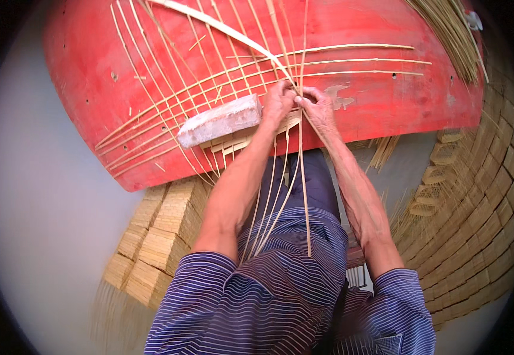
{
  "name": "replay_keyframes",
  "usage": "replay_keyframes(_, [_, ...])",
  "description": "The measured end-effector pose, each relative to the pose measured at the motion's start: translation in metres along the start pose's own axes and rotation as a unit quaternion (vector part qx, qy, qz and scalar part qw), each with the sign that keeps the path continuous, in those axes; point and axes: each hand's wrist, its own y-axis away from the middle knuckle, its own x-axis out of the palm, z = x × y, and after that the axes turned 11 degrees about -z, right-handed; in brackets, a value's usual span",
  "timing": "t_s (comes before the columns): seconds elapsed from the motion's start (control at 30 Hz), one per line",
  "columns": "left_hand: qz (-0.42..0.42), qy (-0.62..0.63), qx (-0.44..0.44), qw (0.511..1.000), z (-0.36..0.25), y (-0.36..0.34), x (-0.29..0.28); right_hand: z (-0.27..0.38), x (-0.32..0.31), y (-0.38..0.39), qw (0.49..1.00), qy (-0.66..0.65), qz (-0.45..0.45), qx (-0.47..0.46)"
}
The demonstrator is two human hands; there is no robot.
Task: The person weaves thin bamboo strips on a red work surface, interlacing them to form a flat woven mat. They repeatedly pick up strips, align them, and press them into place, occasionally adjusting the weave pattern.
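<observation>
My left hand (278,104) and my right hand (319,111) meet near the front edge of a red board (381,106). Both are closed, fingertips pinching thin bamboo strips (301,160) where several come together. One long strip runs from my fingers down over my lap. A wider pale bamboo strip (227,29) curves from the upper left into the same spot. Left of my hands lies an open lattice of crossed strips (177,97). A whitish brick (220,120) rests on its near part, beside my left wrist. My fingers partly hide the crossing they hold.
A bundle of thin strips (449,38) lies at the board's upper right. Below the board on the left stand stacked straw-coloured blocks (162,239). Large rows of woven bamboo pieces (476,219) are piled at the right. More strip ends (383,152) show beneath the board's front edge.
</observation>
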Motion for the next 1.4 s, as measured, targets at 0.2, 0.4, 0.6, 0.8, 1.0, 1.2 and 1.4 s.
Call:
replay_keyframes(0.2, [-0.129, -0.247, 0.373, 0.885, -0.109, -0.048, -0.032, -0.001, 0.001, 0.003, 0.992, 0.096, -0.059, -0.054])
replay_keyframes(0.4, [0.158, -0.584, 0.543, 0.582, -0.147, -0.066, -0.018, -0.002, 0.001, 0.004, 0.98, 0.131, -0.082, -0.125])
replay_keyframes(0.6, [0.192, -0.694, 0.438, 0.538, -0.15, -0.036, -0.039, -0.01, 0.002, -0.002, 0.996, 0.044, -0.051, -0.061])
replay_keyframes(0.8, [0.104, -0.546, 0.148, 0.818, -0.112, -0.096, -0.054, 0.001, 0.002, -0.004, 0.979, 0.092, -0.037, -0.178])
replay_keyframes(1.0, [0.005, 0.064, -0.15, 0.987, -0.087, -0.109, -0.044, 0.001, 0.009, -0.007, 0.97, 0.102, -0.029, -0.218])
replay_keyframes(1.2, [-0.045, 0.084, -0.195, 0.976, -0.099, -0.104, -0.029, -0.002, 0.004, -0.009, 0.966, 0.141, 0.006, -0.217])
replay_keyframes(1.4, [0.167, 0.01, -0.04, 0.985, -0.134, -0.086, -0.022, -0.005, 0.006, -0.008, 0.961, 0.133, -0.02, -0.241])
